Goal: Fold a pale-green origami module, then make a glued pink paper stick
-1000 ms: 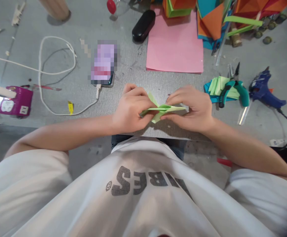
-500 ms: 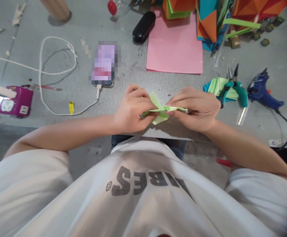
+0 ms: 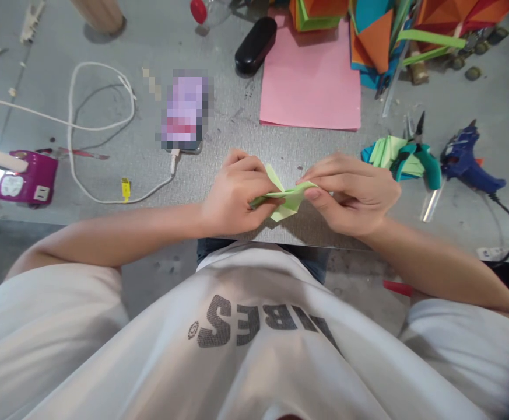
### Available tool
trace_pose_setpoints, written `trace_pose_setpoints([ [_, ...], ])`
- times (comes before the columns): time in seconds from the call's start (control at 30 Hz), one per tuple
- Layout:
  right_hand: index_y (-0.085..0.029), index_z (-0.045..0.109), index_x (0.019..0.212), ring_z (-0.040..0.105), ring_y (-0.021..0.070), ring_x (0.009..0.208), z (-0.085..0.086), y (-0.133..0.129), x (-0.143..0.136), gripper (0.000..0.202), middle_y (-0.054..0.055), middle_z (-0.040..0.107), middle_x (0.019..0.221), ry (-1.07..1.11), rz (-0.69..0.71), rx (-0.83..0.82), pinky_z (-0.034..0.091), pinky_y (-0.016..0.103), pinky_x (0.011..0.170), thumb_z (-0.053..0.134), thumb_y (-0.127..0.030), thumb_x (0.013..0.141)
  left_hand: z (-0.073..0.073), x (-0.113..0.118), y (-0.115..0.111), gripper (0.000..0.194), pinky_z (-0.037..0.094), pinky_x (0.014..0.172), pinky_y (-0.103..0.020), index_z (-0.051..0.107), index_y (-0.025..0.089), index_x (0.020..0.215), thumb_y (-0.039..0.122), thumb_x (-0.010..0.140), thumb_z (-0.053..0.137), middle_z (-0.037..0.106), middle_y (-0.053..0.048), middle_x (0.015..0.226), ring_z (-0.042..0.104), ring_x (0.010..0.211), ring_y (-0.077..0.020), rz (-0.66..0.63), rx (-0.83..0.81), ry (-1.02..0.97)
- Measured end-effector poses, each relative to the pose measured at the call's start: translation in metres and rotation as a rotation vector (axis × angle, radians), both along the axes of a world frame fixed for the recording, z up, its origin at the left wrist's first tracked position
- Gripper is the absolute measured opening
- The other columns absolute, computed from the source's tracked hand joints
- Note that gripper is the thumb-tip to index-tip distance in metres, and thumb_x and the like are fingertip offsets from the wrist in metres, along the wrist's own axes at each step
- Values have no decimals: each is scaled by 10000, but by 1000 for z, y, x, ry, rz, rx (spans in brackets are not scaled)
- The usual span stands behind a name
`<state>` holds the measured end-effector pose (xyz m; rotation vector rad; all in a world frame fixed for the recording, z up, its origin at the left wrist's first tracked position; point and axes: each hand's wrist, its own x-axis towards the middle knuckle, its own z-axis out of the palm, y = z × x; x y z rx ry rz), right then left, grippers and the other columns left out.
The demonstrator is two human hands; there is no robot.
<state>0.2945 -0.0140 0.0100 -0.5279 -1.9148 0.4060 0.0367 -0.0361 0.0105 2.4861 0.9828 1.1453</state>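
A folded light green paper piece (image 3: 290, 201) is held between my hands, over the front edge of the grey table. My left hand (image 3: 241, 192) pinches its left part, with the fingers curled round it. On the other side, my right hand (image 3: 353, 192) grips the upper right flap between thumb and fingertips. Paper points stick out above and below the middle. Part of the paper is hidden by my fingers.
Pink paper (image 3: 311, 81) lies ahead beside a black case (image 3: 255, 45). Pliers (image 3: 418, 160) rest on folded green papers, left of a blue glue gun (image 3: 470, 160). A phone (image 3: 184, 111) with a white cable and a purple power block (image 3: 29, 178) are on the left.
My right hand has shifted slightly right, its thumb now on a raised flap of the green paper. The right part of the paper looks wider. My left hand has hardly moved.
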Motion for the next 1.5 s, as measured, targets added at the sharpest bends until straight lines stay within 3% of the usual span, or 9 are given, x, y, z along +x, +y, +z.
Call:
trace_pose_setpoints([
  [0.1, -332, 848, 923, 780, 216, 693, -4, -2, -4, 271, 5, 828, 803, -10, -79, -23, 656, 398, 652, 865, -584, 1024, 2, 0, 0, 222, 504, 928, -492, 798, 249, 871, 383, 1027, 714, 786, -36, 799, 722, 840, -231, 4, -37, 5],
  [0.27, -334, 864, 1017, 781, 229, 730, -7, -5, -10, 286, 15, 831, 833, 77, -86, 49, 653, 418, 688, 850, -619, 1031, 8, 2, 1, 404, 516, 995, -502, 832, 288, 1008, 688, 1021, 782, 863, -50, 929, 763, 909, -253, 8, -104, 16],
  [0.53, -304, 768, 891, 733, 198, 633, -6, -8, -20, 252, -3, 777, 728, 117, -220, 80, 595, 377, 608, 795, -451, 1093, 9, 5, -1, 237, 522, 950, -443, 828, 257, 895, 397, 1071, 754, 823, 1, 801, 749, 751, -180, -17, -227, -78],
  [0.63, -285, 760, 889, 712, 186, 613, -5, -7, -21, 218, -8, 773, 729, 142, -221, 84, 571, 356, 583, 804, -384, 1079, 12, 5, -1, 264, 537, 929, -425, 806, 238, 845, 376, 1066, 761, 795, 8, 747, 728, 702, -165, -28, -285, -99],
  [0.83, -291, 797, 897, 742, 194, 681, -10, -1, -15, 358, 2, 808, 797, 95, -93, -255, 603, 353, 608, 890, -623, 992, 12, 4, 3, 359, 554, 829, -396, 758, 214, 754, 426, 1043, 785, 736, 7, 678, 650, 640, -149, -19, -377, -163],
  [0.97, -290, 820, 841, 730, 181, 662, -10, 2, -13, 349, -8, 810, 781, 12, -27, -413, 607, 338, 596, 929, -602, 955, 10, 3, 6, 405, 509, 730, -367, 709, 205, 702, 422, 1036, 780, 673, 16, 642, 567, 598, -128, -29, -417, -173],
  [1.17, -291, 858, 805, 758, 175, 669, -1, 3, -13, 320, -8, 825, 767, 154, -68, -373, 634, 330, 626, 935, -552, 974, 13, 1, 8, 483, 403, 606, -328, 571, 203, 628, 411, 997, 803, 550, 27, 587, 468, 566, -113, -31, -441, -185],
  [1.33, -291, 858, 791, 740, 192, 647, 1, 7, -9, 408, 1, 820, 751, 110, -87, -404, 629, 358, 598, 922, -660, 953, 16, 0, 7, 425, 363, 555, -292, 611, 199, 647, 407, 959, 812, 566, 16, 609, 501, 594, -118, -13, -495, -181],
  [1.5, -290, 837, 805, 719, 186, 648, -1, 12, -5, 390, 0, 786, 731, 151, -109, -312, 583, 357, 598, 837, -589, 1056, 16, -1, 7, 386, 353, 552, -286, 645, 189, 653, 392, 938, 808, 588, 5, 627, 506, 606, -120, -8, -535, -186],
])
